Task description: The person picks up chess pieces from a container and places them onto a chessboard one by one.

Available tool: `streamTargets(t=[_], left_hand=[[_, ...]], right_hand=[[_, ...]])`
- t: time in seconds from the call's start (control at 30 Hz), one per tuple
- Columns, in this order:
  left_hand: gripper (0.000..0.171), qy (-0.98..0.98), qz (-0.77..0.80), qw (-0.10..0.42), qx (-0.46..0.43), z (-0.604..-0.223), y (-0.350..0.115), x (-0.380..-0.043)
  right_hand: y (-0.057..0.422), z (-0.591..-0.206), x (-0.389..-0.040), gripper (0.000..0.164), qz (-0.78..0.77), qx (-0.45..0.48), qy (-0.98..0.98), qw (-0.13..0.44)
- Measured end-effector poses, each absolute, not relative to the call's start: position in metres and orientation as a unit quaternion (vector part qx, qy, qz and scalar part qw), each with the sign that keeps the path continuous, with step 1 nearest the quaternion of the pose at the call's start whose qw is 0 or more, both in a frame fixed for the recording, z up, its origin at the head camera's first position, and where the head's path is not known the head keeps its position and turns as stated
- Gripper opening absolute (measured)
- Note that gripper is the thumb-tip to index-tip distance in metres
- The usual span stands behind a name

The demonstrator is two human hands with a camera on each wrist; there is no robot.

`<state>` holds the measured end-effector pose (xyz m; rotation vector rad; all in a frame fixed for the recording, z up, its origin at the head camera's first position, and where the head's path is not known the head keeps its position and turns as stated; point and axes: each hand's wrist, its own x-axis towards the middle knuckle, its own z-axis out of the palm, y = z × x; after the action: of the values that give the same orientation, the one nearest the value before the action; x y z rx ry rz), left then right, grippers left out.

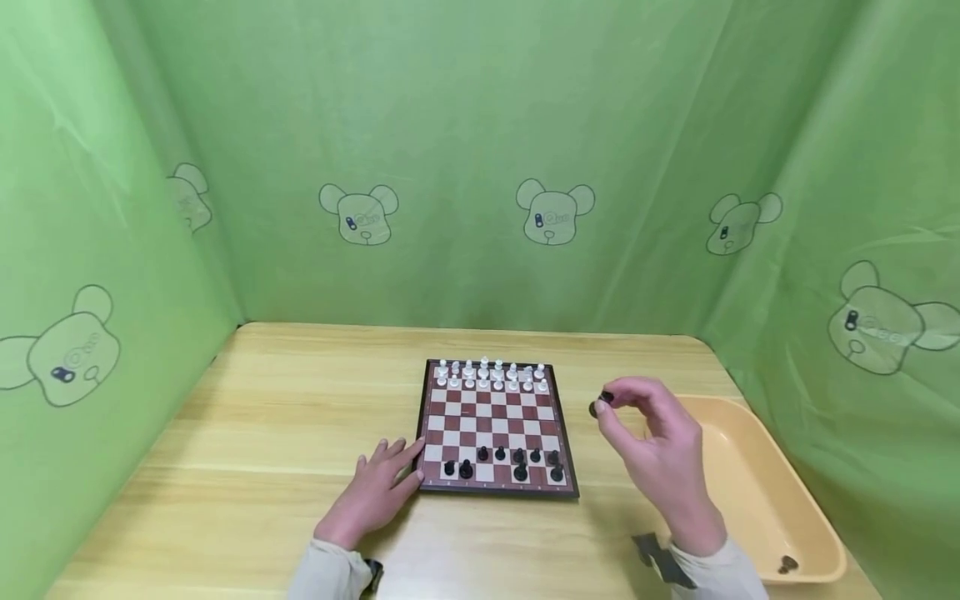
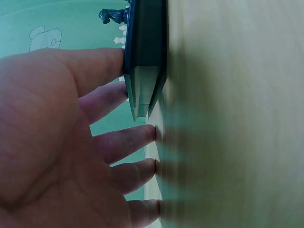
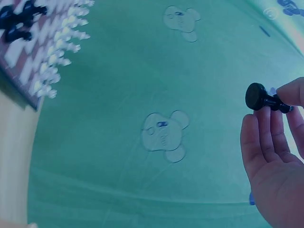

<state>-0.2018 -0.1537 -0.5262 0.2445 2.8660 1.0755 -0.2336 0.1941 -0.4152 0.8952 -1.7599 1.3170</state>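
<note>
My right hand (image 1: 663, 454) pinches a black chess piece (image 3: 256, 96) between thumb and fingertips, in the air right of the chessboard (image 1: 491, 427). Its round base points left; the fingers partly cover its top, so which piece it is I cannot tell. My left hand (image 1: 375, 492) rests at the board's left edge. Thumb and index finger touch that edge, while the other fingers (image 2: 126, 142) stretch out with their tips on the table. White chess pieces (image 1: 483, 375) fill the two far rows. Several black chess pieces (image 1: 521, 472) stand on the near rows, with gaps among them.
A yellow-orange plastic bin (image 1: 795, 475) stands right of the board, partly behind my right hand. Small dark pieces (image 1: 787, 565) lie in its near corner. Green curtains (image 1: 457, 275) with bear-head prints enclose the wooden table (image 1: 300, 400) at the back and sides.
</note>
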Motion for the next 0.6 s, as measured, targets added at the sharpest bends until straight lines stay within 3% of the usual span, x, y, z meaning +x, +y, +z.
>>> streamTargets(t=[0.33,0.6], left_hand=[[0.053,0.933,0.350,0.036,0.079,-0.526,-0.153,-0.202],[0.053,0.934,0.347,0.036,0.081,-0.526,-0.154,-0.202]], right_hand=[[0.163,-0.392,-0.228,0.029,0.534,0.376,-0.659,0.373],[0.142,-0.396,-0.226,0.028,0.561,0.394,-0.637,0.352]])
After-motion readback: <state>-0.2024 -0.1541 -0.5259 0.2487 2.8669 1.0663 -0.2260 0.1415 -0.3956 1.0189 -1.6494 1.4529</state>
